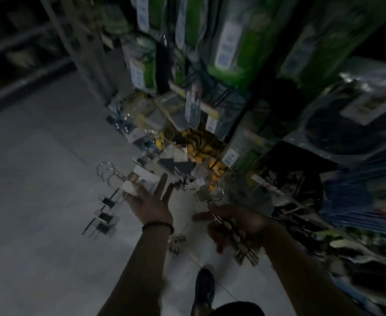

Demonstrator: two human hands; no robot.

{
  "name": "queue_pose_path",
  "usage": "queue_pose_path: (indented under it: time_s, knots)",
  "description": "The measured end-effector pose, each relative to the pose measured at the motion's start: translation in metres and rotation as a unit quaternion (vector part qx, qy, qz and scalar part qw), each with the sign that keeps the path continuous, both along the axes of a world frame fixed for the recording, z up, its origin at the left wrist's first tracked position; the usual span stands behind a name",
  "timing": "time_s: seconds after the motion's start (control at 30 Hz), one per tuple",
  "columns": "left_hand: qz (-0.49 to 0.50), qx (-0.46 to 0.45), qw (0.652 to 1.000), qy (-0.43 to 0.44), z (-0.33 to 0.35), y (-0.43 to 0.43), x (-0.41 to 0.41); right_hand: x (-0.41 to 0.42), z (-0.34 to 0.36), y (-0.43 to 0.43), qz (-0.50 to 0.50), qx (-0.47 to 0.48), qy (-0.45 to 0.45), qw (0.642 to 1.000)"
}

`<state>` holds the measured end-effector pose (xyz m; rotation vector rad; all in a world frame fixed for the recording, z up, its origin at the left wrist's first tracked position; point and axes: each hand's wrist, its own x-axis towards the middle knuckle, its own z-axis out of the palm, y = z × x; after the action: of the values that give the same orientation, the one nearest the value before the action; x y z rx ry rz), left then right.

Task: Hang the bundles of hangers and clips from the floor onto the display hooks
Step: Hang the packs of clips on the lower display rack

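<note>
The view is dim and blurred. My left hand [152,201] reaches down with straight, spread fingers over a bundle of clip hangers [112,195] lying on the pale floor, its metal hooks pointing left and a white label under my fingertips. My right hand [230,224] grips another bundle of clips [242,242], which hangs below my palm. More packs with white labels and yellow clips [201,147] lie in a pile on the floor at the foot of the display.
A display rack with green packaged goods [228,42] rises ahead and to the right, with bagged items [347,124] hanging close to my right arm. A grey shelf upright [82,53] stands at left. My shoe [204,290] is on the floor below.
</note>
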<state>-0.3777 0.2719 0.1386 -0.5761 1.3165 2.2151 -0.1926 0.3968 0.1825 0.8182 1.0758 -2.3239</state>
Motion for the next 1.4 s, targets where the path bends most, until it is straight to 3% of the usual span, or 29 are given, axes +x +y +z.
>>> queue_pose_path:
  time_s: [0.13, 0.23, 0.33, 0.43, 0.5, 0.6, 0.7, 0.8, 0.87, 0.93, 1.07, 1.23, 1.4]
  knots:
    - [-0.016, -0.095, 0.977, 0.192, 0.078, 0.035, 0.007, 0.016, 0.065, 0.008, 0.076, -0.003, 0.061, 0.995]
    - [-0.069, -0.186, 0.928, 0.315, 0.106, 0.049, 0.01, 0.027, 0.102, 0.029, 0.115, 0.016, 0.081, 0.99]
    - [-0.097, -0.203, 0.896, 0.383, 0.127, 0.062, 0.019, 0.041, 0.139, 0.045, 0.099, 0.156, 0.021, 0.983]
    - [-0.094, -0.21, 0.872, 0.432, 0.151, 0.081, 0.03, 0.052, 0.16, 0.056, 0.112, 0.323, -0.028, 0.939]
    - [-0.066, -0.224, 0.857, 0.46, 0.17, 0.088, 0.039, 0.057, 0.171, 0.058, 0.084, 0.456, -0.022, 0.886]
    - [-0.03, -0.215, 0.848, 0.484, 0.19, 0.1, 0.048, 0.066, 0.184, 0.048, 0.025, 0.68, -0.053, 0.731]
    - [-0.023, -0.188, 0.873, 0.45, 0.202, 0.111, 0.051, 0.072, 0.184, 0.024, -0.127, 0.754, -0.09, 0.639]
    - [-0.062, -0.158, 0.875, 0.453, 0.213, 0.122, 0.054, 0.072, 0.184, 0.016, -0.192, 0.795, -0.104, 0.566]
    - [-0.066, -0.135, 0.866, 0.478, 0.225, 0.125, 0.055, 0.075, 0.188, 0.022, -0.204, 0.784, -0.079, 0.581]
    - [-0.068, -0.117, 0.855, 0.5, 0.232, 0.129, 0.052, 0.081, 0.2, 0.029, -0.146, 0.778, -0.081, 0.606]
    - [-0.061, -0.119, 0.853, 0.504, 0.237, 0.133, 0.05, 0.093, 0.229, 0.036, 0.003, 0.797, -0.132, 0.59]
    - [-0.057, -0.136, 0.871, 0.469, 0.217, 0.151, 0.042, 0.086, 0.229, 0.017, -0.082, 0.797, -0.142, 0.581]
    - [-0.133, -0.125, 0.903, 0.389, 0.221, 0.15, 0.054, 0.085, 0.215, 0.002, -0.1, 0.828, -0.115, 0.539]
